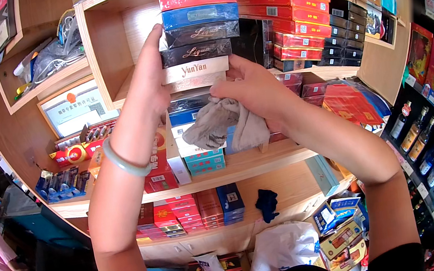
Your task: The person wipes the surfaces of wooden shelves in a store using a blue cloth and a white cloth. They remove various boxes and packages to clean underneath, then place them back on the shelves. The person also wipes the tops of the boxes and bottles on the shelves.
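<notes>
A tall stack of cigarette cartons (pixel 203 33) rises in front of an upper shelf compartment, red on top, then blue and black, with a white carton (pixel 196 68) near its bottom. Against its left side my left hand (pixel 149 73) is pressed, a pale bangle (pixel 124 162) around that forearm. My right hand (pixel 254 85) grips the lower right end of the stack and also holds a crumpled grey cloth (pixel 211 125), which hangs below. Behind and beneath the cloth, more cartons (pixel 206 163) are piled on the middle shelf, partly hidden.
Red cartons (pixel 297 12) lean in the compartment at right. A framed certificate (pixel 76 103) stands at left. Below are a dark cloth (pixel 267 204) on a shelf and a white plastic bag (pixel 285 249). Bottles (pixel 413 135) line the right; a person (pixel 1 256) is at far left.
</notes>
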Available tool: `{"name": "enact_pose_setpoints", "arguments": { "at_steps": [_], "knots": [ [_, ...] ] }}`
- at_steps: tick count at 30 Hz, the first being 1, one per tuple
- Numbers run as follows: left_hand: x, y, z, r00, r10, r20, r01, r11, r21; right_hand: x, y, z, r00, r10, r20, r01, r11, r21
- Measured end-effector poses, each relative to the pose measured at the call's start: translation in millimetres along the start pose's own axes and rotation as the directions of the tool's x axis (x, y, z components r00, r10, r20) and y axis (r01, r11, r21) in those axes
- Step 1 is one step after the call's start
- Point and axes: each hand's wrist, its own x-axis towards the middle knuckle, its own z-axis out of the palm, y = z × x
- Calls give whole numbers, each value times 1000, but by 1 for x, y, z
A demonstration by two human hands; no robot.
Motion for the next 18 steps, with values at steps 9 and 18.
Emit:
{"name": "enact_pose_setpoints", "arguments": {
  "at_steps": [9, 18],
  "knots": [
    [-4, 27, -42, 991, 47, 129, -35, 996, -86, 19, 7, -35, 1000, -22, 20, 23, 999, -46],
    [9, 23, -51, 1000, -5, 6, 5, 1000, 1, -82, 104, -124, 815, 475, 331, -221, 783, -581]
  ]
}}
